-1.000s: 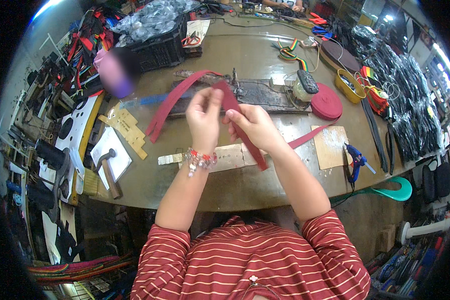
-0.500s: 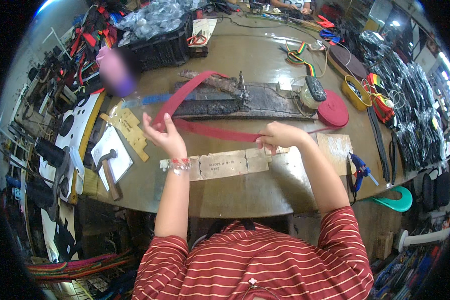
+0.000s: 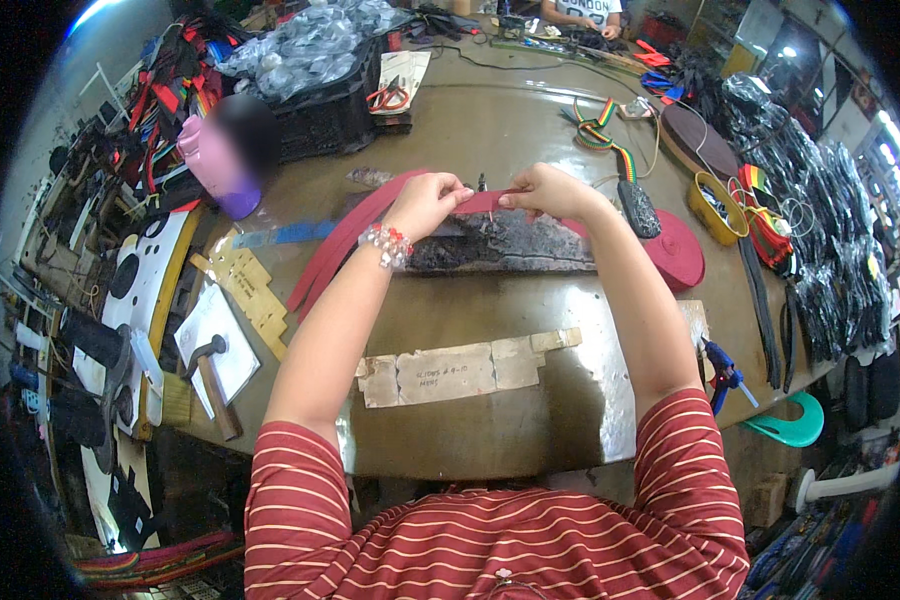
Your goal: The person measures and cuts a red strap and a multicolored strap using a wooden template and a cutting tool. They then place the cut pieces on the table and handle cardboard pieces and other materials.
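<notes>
Red strap (image 3: 484,203) — flat, narrow, evenly coloured

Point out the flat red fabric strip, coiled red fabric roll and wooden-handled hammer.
Flat red fabric strip (image 3: 348,232): head view, on its draped length.
Coiled red fabric roll (image 3: 680,250): head view, on its flat face.
Wooden-handled hammer (image 3: 217,396): head view, on its handle.

Both hands (image 3: 427,204) pinch a red strap (image 3: 484,202); a dark board (image 3: 515,246) lies beneath.
</notes>
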Motion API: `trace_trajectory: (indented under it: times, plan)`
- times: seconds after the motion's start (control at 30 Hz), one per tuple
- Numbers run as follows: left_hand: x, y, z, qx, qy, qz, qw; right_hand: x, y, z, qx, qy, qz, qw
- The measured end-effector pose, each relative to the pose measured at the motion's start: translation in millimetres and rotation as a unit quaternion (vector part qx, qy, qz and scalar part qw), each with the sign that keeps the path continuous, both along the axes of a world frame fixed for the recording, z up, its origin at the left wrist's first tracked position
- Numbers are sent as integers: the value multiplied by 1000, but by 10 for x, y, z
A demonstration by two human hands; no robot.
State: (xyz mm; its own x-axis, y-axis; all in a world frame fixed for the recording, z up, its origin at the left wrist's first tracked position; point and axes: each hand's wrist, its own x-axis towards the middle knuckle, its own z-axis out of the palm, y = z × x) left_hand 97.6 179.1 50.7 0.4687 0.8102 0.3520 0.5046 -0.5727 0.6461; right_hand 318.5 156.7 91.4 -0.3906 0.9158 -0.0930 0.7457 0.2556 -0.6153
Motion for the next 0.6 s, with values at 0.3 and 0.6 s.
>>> trace_trajectory:
  times: [0.3,0.6]
  plan:
    - [36,442,-288,-52,58,-27,997,113,252,-446,-22,87,-104,991]
    - [83,387,-197,-71,120,-9,990,98,232,-630,-57,109,-120,985]
